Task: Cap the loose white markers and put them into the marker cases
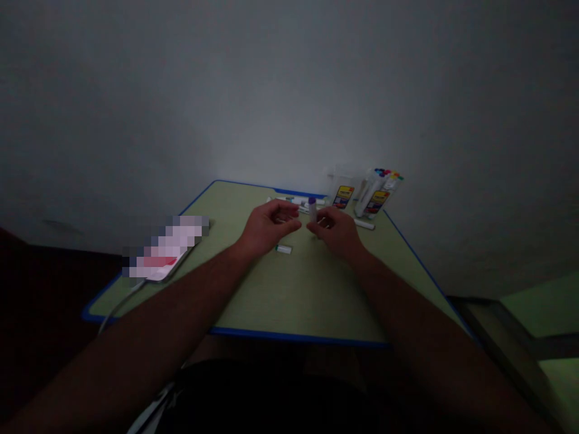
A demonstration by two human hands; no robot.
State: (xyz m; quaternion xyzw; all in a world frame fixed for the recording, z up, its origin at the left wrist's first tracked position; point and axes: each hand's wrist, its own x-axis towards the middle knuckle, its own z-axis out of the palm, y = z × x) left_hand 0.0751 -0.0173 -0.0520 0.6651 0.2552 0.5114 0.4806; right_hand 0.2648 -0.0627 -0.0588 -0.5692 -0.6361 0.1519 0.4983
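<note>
Head view: we are seeing the right hand (337,228) pinching a purple-topped marker (312,212) upright over the far half of the bench (312,295), its fingers closed round the lower part, probably so that the coloured end is showing clear of the grip. The left hand (266,224) is facing it, thumb and fingers parted in a loose curve, and is seemingly holding nothing, perhaps leaving room around the marker. A short green-ended piece (284,249) is lying just beside the left hand, likely a cap placed within easy reach. Loose markers (364,224) are lying flat beyond the hands, presumably out of the way. A clear case (342,191) and a filled case (379,196) are standing near the far right corner, the latter pointing its coloured ends upward, which, we are guessing, is easing the choice of colour, while a phone (174,246) is resting well apart on the left, trailing its cable (118,303)
</note>
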